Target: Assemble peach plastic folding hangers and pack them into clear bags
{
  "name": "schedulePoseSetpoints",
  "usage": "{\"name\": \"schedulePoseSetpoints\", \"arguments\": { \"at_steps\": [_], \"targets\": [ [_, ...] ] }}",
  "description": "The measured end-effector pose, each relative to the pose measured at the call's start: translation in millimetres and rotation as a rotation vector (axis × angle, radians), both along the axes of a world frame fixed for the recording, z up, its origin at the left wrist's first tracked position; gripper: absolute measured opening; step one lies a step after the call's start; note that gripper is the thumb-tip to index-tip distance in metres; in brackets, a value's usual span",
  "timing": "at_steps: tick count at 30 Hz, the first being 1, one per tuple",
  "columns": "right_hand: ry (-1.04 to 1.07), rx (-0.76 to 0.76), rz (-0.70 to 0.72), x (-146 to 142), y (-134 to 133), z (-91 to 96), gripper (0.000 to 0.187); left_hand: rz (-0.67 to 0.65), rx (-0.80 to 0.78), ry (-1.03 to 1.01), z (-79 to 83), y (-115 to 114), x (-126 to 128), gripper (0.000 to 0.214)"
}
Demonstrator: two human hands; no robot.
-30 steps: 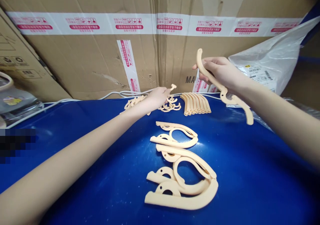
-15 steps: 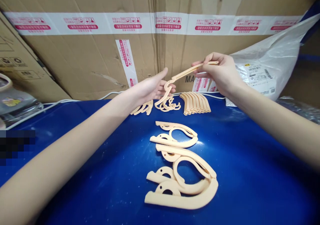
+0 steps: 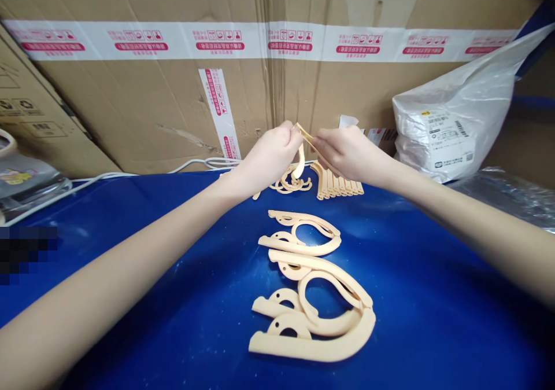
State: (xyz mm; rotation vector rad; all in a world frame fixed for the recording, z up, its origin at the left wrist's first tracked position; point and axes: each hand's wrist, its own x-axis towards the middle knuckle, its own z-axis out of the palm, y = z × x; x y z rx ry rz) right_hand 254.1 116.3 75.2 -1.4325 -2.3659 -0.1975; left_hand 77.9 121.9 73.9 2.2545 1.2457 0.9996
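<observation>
My left hand (image 3: 275, 153) and my right hand (image 3: 344, 154) come together above the back of the blue table, fingers closed. Between them is a cream plastic folding hanger (image 3: 300, 159); one of its arms hangs below my left fingertips. Much of it is hidden by the hands. Beneath lies a loose pile of curved cream hook pieces (image 3: 288, 186). To its right is a neat row of cream hanger arms (image 3: 336, 187), partly behind my right hand. Nearer to me lie two assembled folding hangers, a smaller-looking far one (image 3: 303, 251) and a near one (image 3: 329, 352).
A large cardboard box (image 3: 143, 100) with printed tape stands along the back. At right are a white plastic parcel bag (image 3: 455, 124) and clear plastic wrap (image 3: 507, 199). A white cable (image 3: 108, 175) runs along the back left, by a clear container (image 3: 26, 170).
My right hand has moved left and down to meet my left hand. My left fingers, spread before, have closed on the hanger, which has turned so one arm hangs down.
</observation>
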Motion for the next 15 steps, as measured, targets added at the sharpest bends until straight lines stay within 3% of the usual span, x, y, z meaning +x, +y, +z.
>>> {"name": "schedulePoseSetpoints", "arguments": {
  "at_steps": [4,7,9,10,15],
  "targets": [
    [0.262,-0.376,0.100,3.7,5.4,6.3,0.032,0.028,0.070,0.109,-1.1,-1.1,-9.8,0.020],
    [0.562,-0.526,0.012,18.5,20.6,7.6,0.021,0.069,0.100,0.160,1.9,-0.2,-26.1,0.015],
    [0.660,-0.445,-0.079,32.6,33.6,6.8,0.023,0.079,0.037,0.176,4.6,5.9,-43.5,0.022],
    [0.668,-0.398,-0.114,40.0,39.6,5.9,0.026,0.088,-0.079,0.163,5.7,10.5,-53.8,0.026],
    [0.549,-0.139,-0.200,72.2,49.2,-3.6,0.021,0.207,-0.355,0.198,3.7,35.2,-105.7,0.029]
  ]
}}
